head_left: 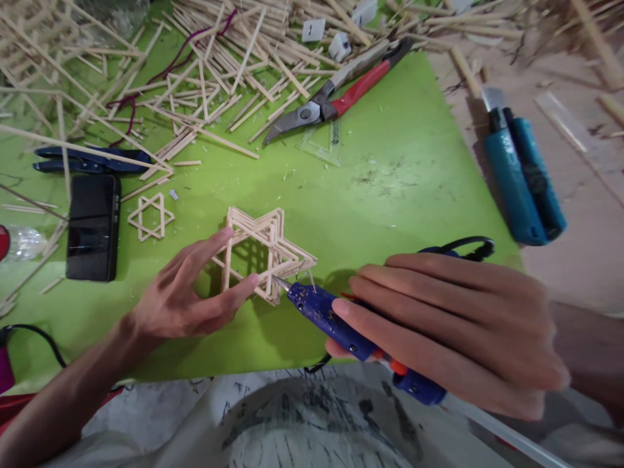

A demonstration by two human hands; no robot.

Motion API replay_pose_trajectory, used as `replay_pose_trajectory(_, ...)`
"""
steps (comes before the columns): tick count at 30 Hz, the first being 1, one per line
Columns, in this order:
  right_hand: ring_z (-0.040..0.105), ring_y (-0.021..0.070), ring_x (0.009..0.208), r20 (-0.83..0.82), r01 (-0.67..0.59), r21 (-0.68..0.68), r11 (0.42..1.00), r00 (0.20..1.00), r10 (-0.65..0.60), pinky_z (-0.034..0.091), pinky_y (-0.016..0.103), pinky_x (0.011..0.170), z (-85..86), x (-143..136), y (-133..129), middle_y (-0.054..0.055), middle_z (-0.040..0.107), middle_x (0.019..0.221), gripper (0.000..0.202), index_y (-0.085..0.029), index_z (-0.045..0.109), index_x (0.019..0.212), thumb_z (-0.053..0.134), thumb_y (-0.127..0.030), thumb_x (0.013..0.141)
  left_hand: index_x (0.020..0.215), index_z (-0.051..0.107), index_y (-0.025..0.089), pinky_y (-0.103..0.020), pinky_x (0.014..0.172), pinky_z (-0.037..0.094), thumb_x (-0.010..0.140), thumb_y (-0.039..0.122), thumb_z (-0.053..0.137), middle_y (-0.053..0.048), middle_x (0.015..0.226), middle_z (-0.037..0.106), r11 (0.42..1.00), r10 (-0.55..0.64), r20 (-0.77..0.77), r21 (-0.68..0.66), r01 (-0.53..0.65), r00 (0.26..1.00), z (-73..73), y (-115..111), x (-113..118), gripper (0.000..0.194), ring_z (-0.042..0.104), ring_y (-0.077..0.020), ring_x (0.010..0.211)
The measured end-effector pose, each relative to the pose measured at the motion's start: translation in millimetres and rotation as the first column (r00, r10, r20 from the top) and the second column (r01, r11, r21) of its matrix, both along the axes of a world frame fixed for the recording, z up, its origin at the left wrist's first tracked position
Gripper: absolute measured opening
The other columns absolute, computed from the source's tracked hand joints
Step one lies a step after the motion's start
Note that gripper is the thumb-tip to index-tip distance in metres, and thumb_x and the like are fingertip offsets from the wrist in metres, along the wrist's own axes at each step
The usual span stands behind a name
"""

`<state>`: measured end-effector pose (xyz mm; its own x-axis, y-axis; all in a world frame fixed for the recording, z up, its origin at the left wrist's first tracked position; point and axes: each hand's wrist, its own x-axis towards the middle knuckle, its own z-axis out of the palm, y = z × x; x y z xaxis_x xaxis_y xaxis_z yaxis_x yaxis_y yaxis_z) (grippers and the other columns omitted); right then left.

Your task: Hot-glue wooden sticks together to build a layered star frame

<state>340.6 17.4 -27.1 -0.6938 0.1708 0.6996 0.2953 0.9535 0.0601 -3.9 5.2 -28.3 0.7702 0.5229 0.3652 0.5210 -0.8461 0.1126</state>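
Note:
A six-pointed star of stacked thin wooden sticks (277, 250) stands on the green table top. My left hand (195, 289) reaches to it from the left, with thumb and forefinger apart on its upper left and lower edges, steadying it. My right hand (448, 325) is closed around a blue glue gun (324, 315), whose metal tip meets the star's lower right part. Thin strands of glue show near the tip. To the left of my left hand, a smaller flat stick star (151, 216) lies on the table.
A black phone (92, 227) and dark blue pliers (92, 159) lie at the left. Red-handled pruning shears (341, 91) rest beside heaped wooden sticks (219, 71) at the back. Teal cutters (524, 175) lie at the right. A black cable loops behind my right hand.

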Motion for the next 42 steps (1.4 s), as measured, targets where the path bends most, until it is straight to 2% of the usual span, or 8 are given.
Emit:
replay_pose_trajectory(5,0.073,0.0181,0.085,0.05,0.037,-0.026,0.999,0.998,-0.036,0.062,0.034,0.071,6.8,3,-4,0.005,0.079,0.084,0.017,-0.014,0.073,0.111,0.066,-0.029,0.106,0.135,0.068,0.025,-0.047,0.108,0.066,0.082,0.018,0.085,-0.016,0.178,0.031,1.0,-0.018,0.012,-0.011,0.019,1.0,1.0,0,0,0.056,0.065,-0.0367,0.141)
replay_pose_trajectory(9,0.075,0.0233,0.091,0.161,0.046,-0.163,0.986,0.987,-0.019,0.064,0.041,0.078,18.0,5,-6,0.012,0.081,0.091,0.025,-0.007,0.071,0.117,0.072,-0.026,0.102,0.135,0.069,0.025,-0.047,0.109,0.066,0.081,0.016,0.084,-0.016,0.178,0.031,1.0,-0.017,0.008,-0.005,0.017,1.0,0.3,0,0,0.057,0.065,-0.0375,0.141)
replay_pose_trajectory(14,0.076,0.021,0.085,0.151,0.047,-0.136,0.99,0.988,-0.026,0.064,0.037,0.075,19.3,3,-5,0.008,0.08,0.088,0.024,-0.011,0.075,0.111,0.078,-0.031,0.098,0.137,0.068,0.026,-0.048,0.109,0.066,0.082,0.017,0.085,-0.016,0.178,0.03,1.0,-0.018,0.012,-0.005,0.018,1.0,-1.2,0,-1,0.058,0.063,-0.0377,0.143)
replay_pose_trajectory(17,0.076,0.0209,0.086,0.126,0.062,-0.127,0.99,0.991,-0.046,0.064,0.037,0.075,12.5,3,-5,0.008,0.08,0.089,0.021,-0.013,0.075,0.111,0.075,-0.031,0.1,0.137,0.068,0.026,-0.047,0.11,0.065,0.082,0.017,0.085,-0.016,0.178,0.03,1.0,-0.016,0.006,-0.005,0.016,1.0,-1.1,0,-1,0.058,0.063,-0.0377,0.143)
replay_pose_trajectory(21,0.074,0.0186,0.085,0.028,0.031,-0.024,0.999,0.999,-0.031,0.063,0.035,0.073,0.8,4,-3,0.006,0.079,0.087,0.018,-0.015,0.075,0.112,0.065,-0.029,0.106,0.136,0.069,0.025,-0.048,0.108,0.066,0.08,0.017,0.086,-0.018,0.178,0.031,1.0,-0.027,0.004,0.003,0.027,1.0,-0.6,1,0,0.059,0.064,-0.0382,0.142)
replay_pose_trajectory(24,0.073,0.0185,0.082,0.019,-0.01,0.017,1.0,1.0,0.01,0.062,0.034,0.068,-3.3,2,-1,0.006,0.077,0.085,0.018,-0.013,0.076,0.11,0.07,-0.029,0.103,0.136,0.069,0.025,-0.049,0.107,0.067,0.081,0.017,0.086,-0.018,0.177,0.031,1.0,-0.029,0.019,-0.001,0.029,0.999,-0.8,1,0,0.058,0.064,-0.0381,0.141)
replay_pose_trajectory(28,0.073,0.0206,0.08,0.016,-0.032,-0.011,0.999,0.999,0.032,0.061,0.036,0.065,-1.9,0,0,0.009,0.076,0.083,0.023,-0.008,0.075,0.111,0.074,-0.027,0.1,0.136,0.068,0.026,-0.049,0.107,0.067,0.083,0.018,0.084,-0.016,0.178,0.03,1.0,-0.021,0.014,-0.018,0.021,1.0,-1.0,0,-1,0.056,0.065,-0.0377,0.141)
replay_pose_trajectory(42,0.074,0.0159,0.082,0.003,0.02,0.039,0.999,1.0,-0.02,0.062,0.031,0.066,-2.1,2,-1,0.003,0.078,0.083,0.015,-0.017,0.074,0.108,0.068,-0.029,0.105,0.137,0.068,0.027,-0.047,0.107,0.067,0.084,0.02,0.083,-0.014,0.179,0.029,1.0,-0.014,-0.005,0.001,0.014,1.0,0.1,1,0,0.056,0.064,-0.0368,0.142)
